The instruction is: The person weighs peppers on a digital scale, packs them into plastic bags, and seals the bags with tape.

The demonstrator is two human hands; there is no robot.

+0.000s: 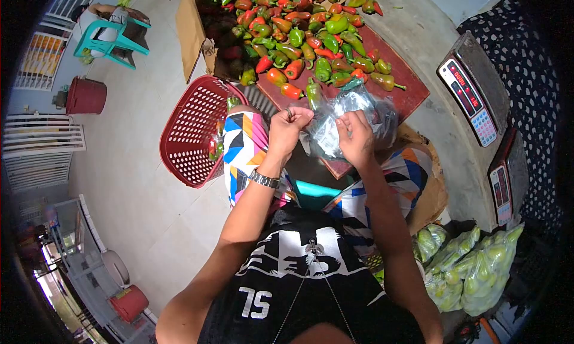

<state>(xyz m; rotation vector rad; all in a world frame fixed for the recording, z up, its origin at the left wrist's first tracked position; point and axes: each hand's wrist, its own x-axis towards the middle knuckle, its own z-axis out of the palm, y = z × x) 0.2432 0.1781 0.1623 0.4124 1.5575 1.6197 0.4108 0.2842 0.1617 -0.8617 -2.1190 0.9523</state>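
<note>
On the left, a green chair [111,40] stands near a red bucket [88,96] — opposite, two scales [470,99] sit beside dotted cloth [541,99].

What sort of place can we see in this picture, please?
Probably a small place where vegetables are packed or sold: many loose red and green peppers lie on a red surface, digital scales stand at the right, and clear bags of green produce are nearby.

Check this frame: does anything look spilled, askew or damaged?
Possibly one thing: the cardboard box has a ragged corner beside the peppers, perhaps torn or worn. Otherwise nothing stands out: peppers lie loosely heaped on the red surface, and the left hand and right hand pinch a plastic bag.
</note>
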